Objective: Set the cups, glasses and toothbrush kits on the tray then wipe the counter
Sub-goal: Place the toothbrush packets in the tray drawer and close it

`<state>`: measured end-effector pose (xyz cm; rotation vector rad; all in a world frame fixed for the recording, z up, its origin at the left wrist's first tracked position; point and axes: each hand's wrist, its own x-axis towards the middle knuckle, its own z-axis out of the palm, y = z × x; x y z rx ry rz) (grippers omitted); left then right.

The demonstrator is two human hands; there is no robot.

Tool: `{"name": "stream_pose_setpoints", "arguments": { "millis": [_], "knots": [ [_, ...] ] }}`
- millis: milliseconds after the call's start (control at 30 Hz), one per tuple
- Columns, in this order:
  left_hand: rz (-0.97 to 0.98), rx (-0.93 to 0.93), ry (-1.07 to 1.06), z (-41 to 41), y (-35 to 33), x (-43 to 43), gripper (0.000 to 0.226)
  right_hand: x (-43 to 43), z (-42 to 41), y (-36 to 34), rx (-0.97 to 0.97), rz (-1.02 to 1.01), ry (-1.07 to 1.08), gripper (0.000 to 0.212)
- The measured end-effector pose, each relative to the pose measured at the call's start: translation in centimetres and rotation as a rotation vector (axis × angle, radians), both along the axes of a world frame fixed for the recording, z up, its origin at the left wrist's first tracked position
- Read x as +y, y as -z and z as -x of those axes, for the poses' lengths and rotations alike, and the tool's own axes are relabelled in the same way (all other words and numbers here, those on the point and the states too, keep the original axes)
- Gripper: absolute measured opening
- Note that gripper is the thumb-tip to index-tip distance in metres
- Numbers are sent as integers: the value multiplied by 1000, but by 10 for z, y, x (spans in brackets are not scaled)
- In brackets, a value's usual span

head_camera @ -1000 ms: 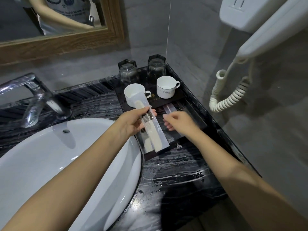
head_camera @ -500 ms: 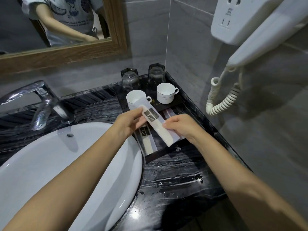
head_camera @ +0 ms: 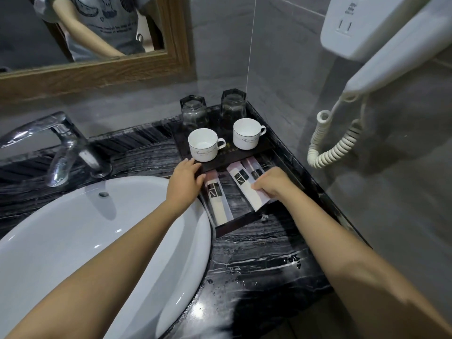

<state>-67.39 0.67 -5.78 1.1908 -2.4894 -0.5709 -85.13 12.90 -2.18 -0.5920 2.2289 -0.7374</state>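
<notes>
A dark tray (head_camera: 241, 228) sits in the counter's back right corner. Two upturned glasses (head_camera: 194, 113) (head_camera: 232, 104) stand at its rear, with two white cups (head_camera: 204, 144) (head_camera: 246, 134) in front of them. One toothbrush kit (head_camera: 217, 201) lies flat in the tray's front left part. My right hand (head_camera: 271, 185) presses its fingers on a second kit (head_camera: 249, 189), which lies slanted beside a third kit (head_camera: 254, 168). My left hand (head_camera: 187, 181) rests on the tray's left edge, holding nothing.
A white basin (head_camera: 73, 241) fills the left, with a chrome tap (head_camera: 63, 148) behind it. The black marble counter (head_camera: 256, 265) is wet in front of the tray. A wall hair dryer with a coiled cord (head_camera: 335, 143) hangs at the right. A wood-framed mirror (head_camera: 97, 69) is above.
My left hand let go of the kit it was holding up and moved to the tray's edge. My right hand took that kit and laid it down in the tray.
</notes>
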Motion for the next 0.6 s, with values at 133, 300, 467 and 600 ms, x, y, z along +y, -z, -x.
{"name": "stream_pose_setpoints", "arguments": {
  "millis": [133, 300, 467, 600],
  "knots": [
    [54, -58, 62, 0, 9, -2, 40, -15, -9, 13, 54, -34, -22, 35],
    [110, -53, 79, -2, 15, -2, 39, -16, -11, 32, 102, -73, -60, 23],
    [117, -18, 40, -1, 20, -2, 39, -14, -11, 39, 172, -108, -139, 20],
    [134, -4, 25, 0, 21, -1, 37, -15, -11, 42, 218, -127, -204, 10]
  ]
}}
